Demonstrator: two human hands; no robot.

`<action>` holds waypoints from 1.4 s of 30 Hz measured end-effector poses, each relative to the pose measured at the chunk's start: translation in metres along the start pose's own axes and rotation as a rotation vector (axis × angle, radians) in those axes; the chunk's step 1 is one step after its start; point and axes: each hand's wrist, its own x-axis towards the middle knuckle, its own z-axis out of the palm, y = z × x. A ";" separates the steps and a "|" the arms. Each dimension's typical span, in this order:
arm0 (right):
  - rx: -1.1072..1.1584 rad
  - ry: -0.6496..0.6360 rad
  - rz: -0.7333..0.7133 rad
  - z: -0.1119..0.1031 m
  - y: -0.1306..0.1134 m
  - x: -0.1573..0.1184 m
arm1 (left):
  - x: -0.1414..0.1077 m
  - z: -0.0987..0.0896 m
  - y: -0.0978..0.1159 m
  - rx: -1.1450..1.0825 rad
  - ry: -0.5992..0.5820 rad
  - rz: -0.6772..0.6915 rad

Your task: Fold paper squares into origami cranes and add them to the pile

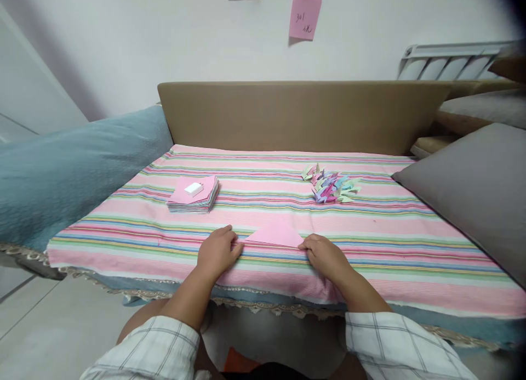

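Note:
A sheet of pink paper (276,233), folded into a triangle, lies on the striped cloth with its long edge toward me. My left hand (217,254) rests on the cloth just beside the triangle's left tip, thumb and fingers apart. At the right corner, my right hand (326,255) has its fingertips pressed together on the paper's edge. Further back on the left is a stack of square paper (193,202), pink on top, with a small white block (194,189) lying on it. Several folded paper figures (331,186) in mixed colours sit in a pile at back right.
The striped cloth (263,174) covers a sofa seat with a brown backrest (287,117). A blue-covered armrest (82,166) bounds the left side, and a grey cushion (472,188) the right. A pink note (304,17) hangs on the wall.

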 end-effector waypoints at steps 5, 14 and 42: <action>0.048 0.032 -0.001 0.001 0.000 0.001 | 0.007 0.013 0.006 -0.056 0.039 0.057; 0.054 0.175 0.063 0.007 0.007 0.005 | 0.013 0.022 0.021 -0.119 0.031 0.011; 0.169 0.172 -0.153 0.016 0.022 0.001 | 0.012 0.011 0.013 -0.180 -0.087 0.054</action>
